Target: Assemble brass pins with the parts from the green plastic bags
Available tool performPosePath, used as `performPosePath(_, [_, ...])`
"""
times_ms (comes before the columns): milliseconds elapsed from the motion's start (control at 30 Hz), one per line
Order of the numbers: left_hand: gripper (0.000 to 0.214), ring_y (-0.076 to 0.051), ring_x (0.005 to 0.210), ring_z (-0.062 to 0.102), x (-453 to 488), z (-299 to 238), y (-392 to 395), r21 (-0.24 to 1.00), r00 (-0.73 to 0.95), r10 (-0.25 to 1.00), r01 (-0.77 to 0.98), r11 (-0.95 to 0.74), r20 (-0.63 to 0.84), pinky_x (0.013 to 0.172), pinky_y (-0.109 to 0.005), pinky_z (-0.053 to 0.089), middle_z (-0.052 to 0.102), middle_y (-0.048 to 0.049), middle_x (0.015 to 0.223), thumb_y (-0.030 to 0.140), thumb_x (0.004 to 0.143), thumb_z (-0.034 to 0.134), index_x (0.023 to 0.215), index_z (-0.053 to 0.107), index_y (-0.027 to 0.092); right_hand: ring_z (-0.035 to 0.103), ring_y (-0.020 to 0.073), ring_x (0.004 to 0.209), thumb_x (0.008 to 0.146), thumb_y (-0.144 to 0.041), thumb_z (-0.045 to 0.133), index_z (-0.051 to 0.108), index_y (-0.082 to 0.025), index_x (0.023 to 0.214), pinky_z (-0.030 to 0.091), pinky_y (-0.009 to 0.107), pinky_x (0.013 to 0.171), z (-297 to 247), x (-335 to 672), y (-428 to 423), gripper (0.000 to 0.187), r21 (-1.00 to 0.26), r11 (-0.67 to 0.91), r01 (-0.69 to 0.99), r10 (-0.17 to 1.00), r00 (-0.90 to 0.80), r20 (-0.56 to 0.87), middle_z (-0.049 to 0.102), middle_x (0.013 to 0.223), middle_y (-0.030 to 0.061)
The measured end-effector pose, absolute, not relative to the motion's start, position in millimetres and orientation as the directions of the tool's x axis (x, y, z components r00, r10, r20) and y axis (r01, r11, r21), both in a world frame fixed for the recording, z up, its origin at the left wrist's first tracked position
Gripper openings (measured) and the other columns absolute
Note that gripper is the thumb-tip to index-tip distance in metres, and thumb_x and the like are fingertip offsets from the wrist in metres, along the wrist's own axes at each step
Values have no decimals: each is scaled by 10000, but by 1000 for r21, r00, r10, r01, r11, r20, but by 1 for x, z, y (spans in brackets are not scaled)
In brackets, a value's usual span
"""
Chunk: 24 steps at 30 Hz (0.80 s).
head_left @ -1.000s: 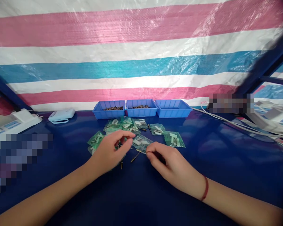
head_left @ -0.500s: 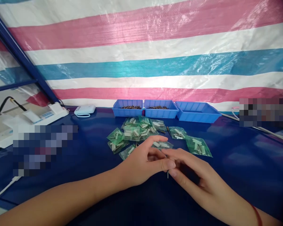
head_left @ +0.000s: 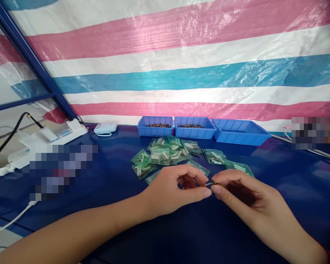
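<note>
My left hand [head_left: 178, 189] and my right hand [head_left: 250, 198] meet fingertip to fingertip above the blue table. Between them lies a thin metal rod [head_left: 209, 184], roughly level, with a dark, brassy bit at its right end. My left thumb and fingers close on its left part and hide some of it. The right thumb and index finger pinch the brassy end. Just beyond the hands, green-tinted clear bags [head_left: 160, 156] with white and metal pieces lie in a loose pile. Another such bag [head_left: 239, 167] is partly covered by my right hand.
Three blue bins [head_left: 195, 132] stand in a row at the back; the left and middle ones hold small brownish metal parts. Dark thin rods [head_left: 204, 154] lie by the bags. A light-blue case [head_left: 106, 128] and a white power strip [head_left: 57, 137] are at left, before a striped sheet [head_left: 165, 80].
The rod has turned from pointing down to lying roughly level. My right hand has moved right, so the fingertips are farther apart. The whole view has shifted slightly.
</note>
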<state>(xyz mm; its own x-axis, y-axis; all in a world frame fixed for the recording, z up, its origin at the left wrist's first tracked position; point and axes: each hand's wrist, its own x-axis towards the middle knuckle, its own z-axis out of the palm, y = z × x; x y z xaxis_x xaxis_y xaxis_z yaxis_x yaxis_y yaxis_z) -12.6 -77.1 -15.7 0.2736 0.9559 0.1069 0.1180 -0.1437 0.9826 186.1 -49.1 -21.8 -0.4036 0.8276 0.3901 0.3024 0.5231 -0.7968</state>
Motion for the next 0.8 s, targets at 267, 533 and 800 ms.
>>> performPosePath(267, [100,-108,717,605,-11,-20,-77,947,136,960,178,-267,245,671,-214,482,667,16,813,227,829,648,927,664,210,660,109,645,804,-296,686,701,-231,890,551,162,601,-14,180,-49,108,-917,353,186,879,-403,256,704,745,-1])
performPosePath(533, [72,-106,693,612,-5,-18,-81,863,119,928,342,-371,352,651,-202,489,680,28,797,184,821,629,876,664,214,640,114,684,864,-299,615,677,-198,874,536,191,628,-12,183,-47,119,-924,327,201,861,-466,203,680,764,11])
performPosePath(800, [104,-119,718,608,-12,-9,-62,659,169,888,614,-435,428,704,-222,471,698,23,831,258,892,573,907,668,217,638,147,800,874,-146,571,497,-255,1211,543,271,719,-18,187,-52,362,-611,727,315,684,-415,600,665,978,36])
